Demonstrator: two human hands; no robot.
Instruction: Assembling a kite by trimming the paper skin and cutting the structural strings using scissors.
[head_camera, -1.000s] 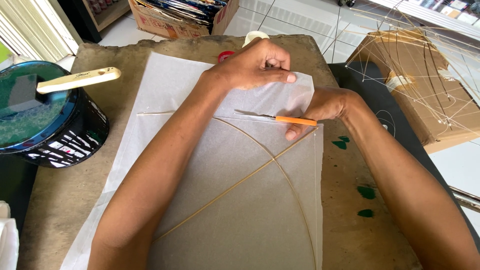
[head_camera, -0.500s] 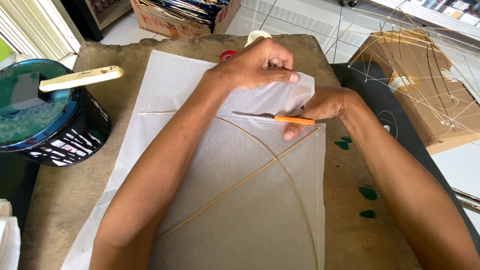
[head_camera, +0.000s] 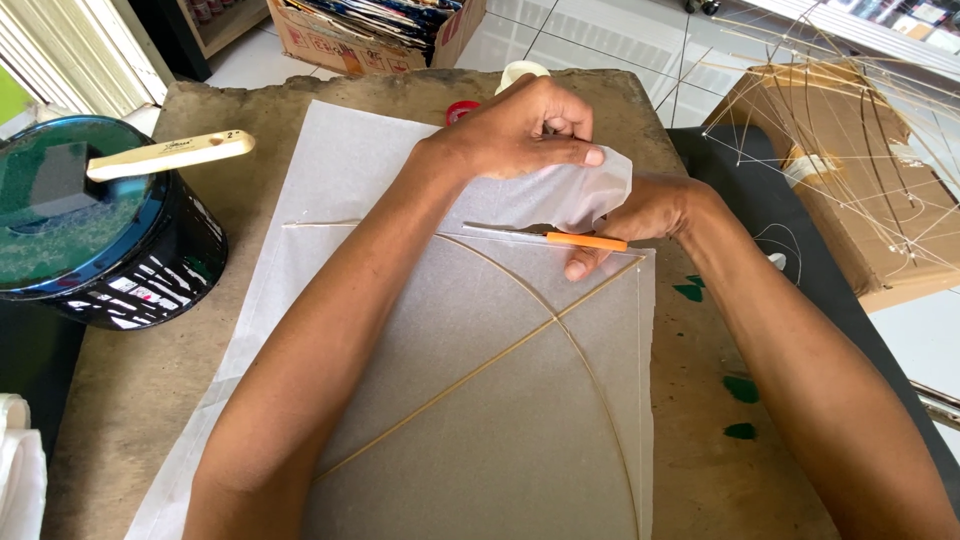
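- The sheet of thin translucent white paper (head_camera: 500, 400) lies flat on the rough brown table (head_camera: 130, 400), with a frame of thin bamboo sticks (head_camera: 480, 365) resting on it
- The left hand (head_camera: 525, 130) pinches the paper's far edge and lifts it into a folded flap, fingers curled, forearm stretched diagonally across the sheet
- The right hand (head_camera: 640, 215) grips a small knife with an orange handle (head_camera: 560, 238), its blade lying along the paper just beneath the lifted flap, pointing left
- The right forearm comes in from the lower right, wrist bent inward
- A round black tin of dark green paint (head_camera: 90, 235) stands at the table's left edge, well apart from both hands; a cream-handled brush (head_camera: 170, 155) rests across its rim
- A cardboard box (head_camera: 370, 30) holding stacked papers sits beyond the table
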